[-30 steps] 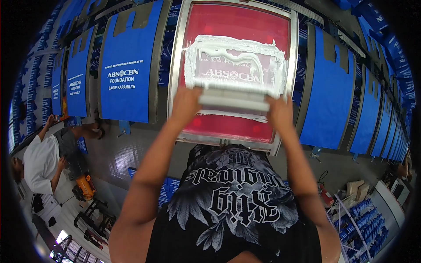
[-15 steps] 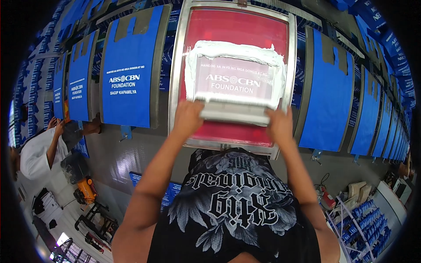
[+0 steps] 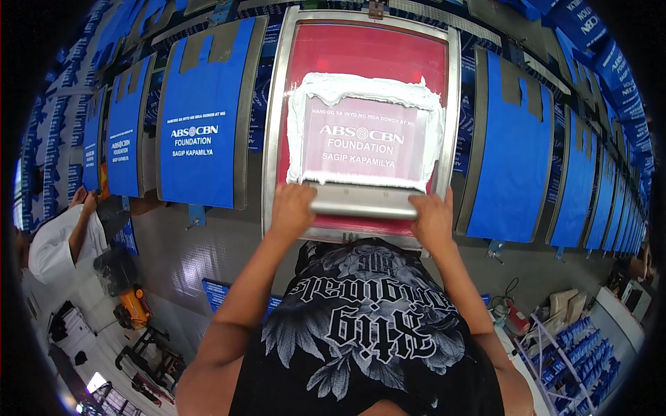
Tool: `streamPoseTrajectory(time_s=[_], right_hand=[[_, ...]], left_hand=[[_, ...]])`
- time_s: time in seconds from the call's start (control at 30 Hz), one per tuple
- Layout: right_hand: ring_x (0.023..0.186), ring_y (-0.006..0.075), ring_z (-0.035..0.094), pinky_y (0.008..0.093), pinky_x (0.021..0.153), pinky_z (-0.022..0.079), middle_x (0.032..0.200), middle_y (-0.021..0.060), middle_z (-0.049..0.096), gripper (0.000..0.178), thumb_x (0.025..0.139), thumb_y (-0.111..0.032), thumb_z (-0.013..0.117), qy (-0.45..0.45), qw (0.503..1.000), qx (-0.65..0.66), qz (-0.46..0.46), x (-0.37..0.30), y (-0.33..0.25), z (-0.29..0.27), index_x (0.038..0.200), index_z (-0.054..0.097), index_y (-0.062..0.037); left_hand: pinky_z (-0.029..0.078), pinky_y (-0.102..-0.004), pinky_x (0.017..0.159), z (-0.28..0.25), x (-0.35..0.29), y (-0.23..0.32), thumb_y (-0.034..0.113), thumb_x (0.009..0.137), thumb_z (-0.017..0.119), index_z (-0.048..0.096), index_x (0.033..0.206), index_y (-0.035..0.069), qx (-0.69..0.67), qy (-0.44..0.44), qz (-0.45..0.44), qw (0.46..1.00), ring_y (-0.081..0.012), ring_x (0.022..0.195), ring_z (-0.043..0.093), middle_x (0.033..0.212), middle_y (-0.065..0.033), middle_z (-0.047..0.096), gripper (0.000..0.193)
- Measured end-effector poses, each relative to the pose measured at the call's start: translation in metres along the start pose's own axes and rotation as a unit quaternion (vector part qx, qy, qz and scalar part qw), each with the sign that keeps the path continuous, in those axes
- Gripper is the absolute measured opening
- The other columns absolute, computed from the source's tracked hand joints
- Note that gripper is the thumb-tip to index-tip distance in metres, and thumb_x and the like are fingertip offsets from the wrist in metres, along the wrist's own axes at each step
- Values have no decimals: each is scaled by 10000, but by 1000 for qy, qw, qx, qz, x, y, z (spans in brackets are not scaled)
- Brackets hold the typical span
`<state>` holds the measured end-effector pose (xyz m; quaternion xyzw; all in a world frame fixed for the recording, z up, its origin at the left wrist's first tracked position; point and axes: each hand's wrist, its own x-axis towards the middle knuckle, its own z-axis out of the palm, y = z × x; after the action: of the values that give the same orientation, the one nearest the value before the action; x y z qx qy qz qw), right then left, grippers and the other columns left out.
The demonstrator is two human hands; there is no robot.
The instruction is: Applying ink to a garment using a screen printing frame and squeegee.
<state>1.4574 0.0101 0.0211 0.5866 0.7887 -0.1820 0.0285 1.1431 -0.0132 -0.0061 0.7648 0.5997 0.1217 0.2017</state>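
A silver screen-printing squeegee (image 3: 364, 201) lies crosswise over the lower part of a red mesh screen (image 3: 368, 50) in a metal frame (image 3: 451, 111). My left hand (image 3: 291, 215) is closed round its left end and my right hand (image 3: 433, 220) round its right end. Thick white ink (image 3: 371, 86) borders a pale printed rectangle (image 3: 347, 156) beyond the squeegee, and a white line of ink runs along the blade's far side. White lettering shows through that rectangle. The squeegee's lower blade edge is hidden.
Boards with blue fabric pieces stand in a row, left (image 3: 201, 173) and right (image 3: 510, 166) of the screen. Far left, another person in a white top (image 3: 59, 246) works at the row. An orange machine (image 3: 134, 305) stands lower left. A rack (image 3: 558, 357) of blue pieces stands lower right.
Both hands have drawn the squeegee toward me, down the screen. More of the pale rectangle and another line of its lettering now show beyond it.
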Motion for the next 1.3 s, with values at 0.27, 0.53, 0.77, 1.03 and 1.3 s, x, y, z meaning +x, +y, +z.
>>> streamPoseTrajectory(time_s=[0.27, 0.53, 0.77, 1.03, 1.3], right_hand=[[967, 274, 631, 457, 928, 431, 1002, 100, 671, 453, 683, -120, 576, -95, 992, -85, 3, 209, 36, -74, 1125, 640, -197], [869, 318, 646, 358, 789, 493, 897, 196, 662, 444, 604, -101, 637, -35, 997, 53, -34, 234, 55, -122, 1045, 648, -50], [975, 324, 616, 357, 879, 473, 1031, 177, 649, 601, 551, -135, 689, -115, 988, -78, -68, 258, 34, -98, 1142, 609, -59], [1001, 327, 604, 393, 884, 476, 1072, 165, 638, 562, 648, -64, 536, -41, 995, -60, -69, 243, 7, -85, 1207, 583, -113], [883, 276, 600, 405, 798, 440, 898, 79, 642, 353, 663, -34, 584, 28, 994, -41, -93, 8, -62, -18, 1003, 644, -104]], left_hand=[[477, -417, 768, -60, 210, -42, 353, 641, 771, 678, 972, 115, 63, -87, -76, 991, -304, 863, 640, 882, -128, 674, 418], [445, -396, 845, -53, 68, 24, 256, 808, 676, 575, 1109, 27, -94, 206, -75, 971, -300, 972, 580, 1060, -174, 609, 391], [446, -262, 607, 99, -126, 46, 515, 841, 604, 633, 915, 5, -531, -297, -363, 705, -130, 645, 540, 771, -36, 609, 516], [425, -220, 588, 65, -103, 69, 402, 931, 516, 657, 809, 18, -599, -286, -236, 710, -83, 622, 509, 692, -11, 590, 427], [434, -206, 532, 72, -105, 68, 394, 930, 520, 642, 790, 13, -610, -269, -241, 705, -76, 595, 520, 682, -10, 584, 424]])
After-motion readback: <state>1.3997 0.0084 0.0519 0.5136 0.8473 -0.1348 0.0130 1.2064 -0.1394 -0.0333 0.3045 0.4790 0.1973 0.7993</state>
